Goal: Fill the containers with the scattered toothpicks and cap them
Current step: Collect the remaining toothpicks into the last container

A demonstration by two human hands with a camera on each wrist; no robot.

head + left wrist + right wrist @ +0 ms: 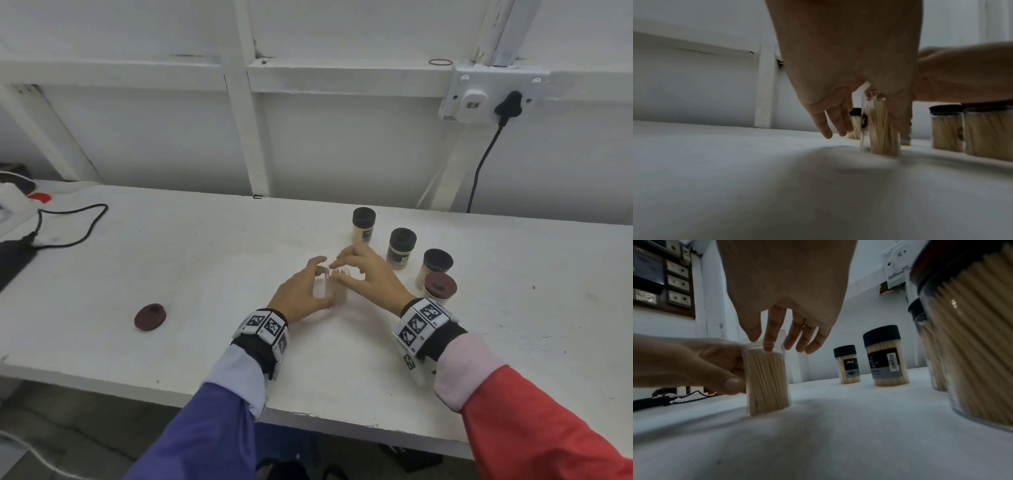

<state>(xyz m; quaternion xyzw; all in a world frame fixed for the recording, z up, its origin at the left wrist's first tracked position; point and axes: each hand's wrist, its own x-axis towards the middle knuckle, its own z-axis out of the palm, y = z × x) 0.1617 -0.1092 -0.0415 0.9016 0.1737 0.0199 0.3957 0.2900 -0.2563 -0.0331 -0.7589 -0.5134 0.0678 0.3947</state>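
Left hand (301, 291) gripped the open toothpick jar (767, 379), frame centre; right hand (371, 274), fingers loosely spread, probably tamped toothpicks (880, 128). Next: fetch the maroon cap (150, 317), lower left.

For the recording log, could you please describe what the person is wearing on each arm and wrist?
The left hand is bare; its arm wears a purple sleeve with a pale blue cuff. The right hand is bare too, above a red sleeve with a pale pink cuff. Both wrists carry black bands bearing white blocks with black square-patterned markers.

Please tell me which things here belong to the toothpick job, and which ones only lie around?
Job: open container with toothpicks, left hand, right hand, loose maroon cap, four capped containers.
Lying about: black cable, wall socket, rubber band.
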